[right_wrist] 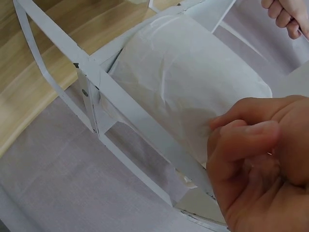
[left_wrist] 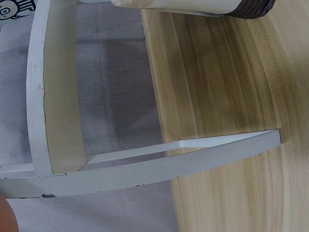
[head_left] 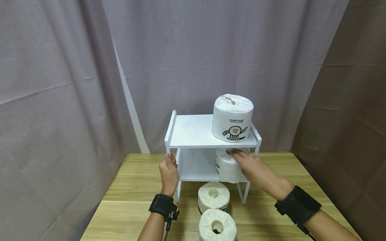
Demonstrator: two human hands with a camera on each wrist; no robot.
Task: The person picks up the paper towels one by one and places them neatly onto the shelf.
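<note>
Seemingly a curtained-off recording booth: grey drapes [head_left: 196, 50] hang beyond the left hand [head_left: 169, 173], brown cloth [head_left: 346, 117] right of the right hand [head_left: 256, 168], wooden tabletop [head_left: 132, 187] beneath, 2 cabled wristbands [head_left: 298, 206] behind the grips.

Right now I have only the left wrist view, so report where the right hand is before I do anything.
Observer: The right hand is at the lower tier of the white rack, its fingers touching the top of the lower-tier roll.
Operator: My picture misses the top tier. Say which end is loaded.
Observer: The person's right end: one wrapped upper roll stands there.
Operator: Now count the rolls on the table in front.
Observer: Two show in the head view, a farther roll and a nearer roll.
</note>
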